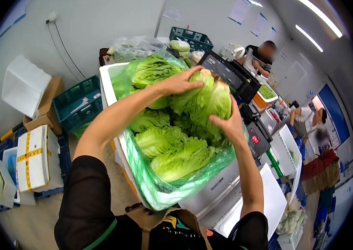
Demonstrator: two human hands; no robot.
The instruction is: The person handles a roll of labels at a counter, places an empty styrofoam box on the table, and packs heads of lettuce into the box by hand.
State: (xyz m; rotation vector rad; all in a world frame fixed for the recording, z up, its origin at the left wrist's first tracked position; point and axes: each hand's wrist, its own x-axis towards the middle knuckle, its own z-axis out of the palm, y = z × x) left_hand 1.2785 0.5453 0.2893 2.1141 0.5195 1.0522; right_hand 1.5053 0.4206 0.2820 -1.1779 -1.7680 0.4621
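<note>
In front of me is a white foam box lined with a green plastic bag, full of leafy lettuce. At its far right side, my left hand curls over the top of a head of lettuce. My right hand grips a second lettuce head from the right, with the thumb on its leaves. The two heads lean together, pale cut ends up. Beneath and left of them lie several others, among them a lettuce near the front. Some fingertips are hidden behind the leaves.
A scale screen stands beyond the box, and a red digital display is at right. Green crates and a taped foam box stand at left. A co-worker is at the back; other people are at far right.
</note>
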